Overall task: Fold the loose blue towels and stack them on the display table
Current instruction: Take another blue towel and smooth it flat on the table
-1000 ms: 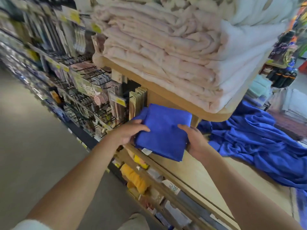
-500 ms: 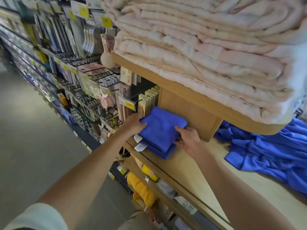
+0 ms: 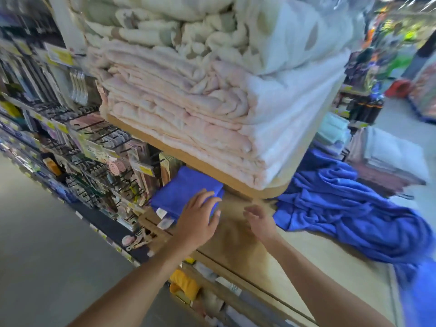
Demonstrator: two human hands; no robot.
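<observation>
I log left hand [image 3: 199, 223] flat on folded blue towel [image 3: 186, 190], white tags [image 3: 162, 212] unreadable, right hand [image 3: 260, 221] slack, empty, loose blue towels [image 3: 342, 204] beside it, pink blankets [image 3: 188, 119] overhead

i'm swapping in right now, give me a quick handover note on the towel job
Left hand: lies flat on the folded blue towels, fingers straight, not gripping.
Right hand: open and holds nothing, over a bare part of the display table.
The folded blue towels sit at the table's left end, under the shelf of pink towels.
Done: folded towels are on the table.
Left: the heap of loose blue towels on the table's right side needs folding and stacking.
</observation>
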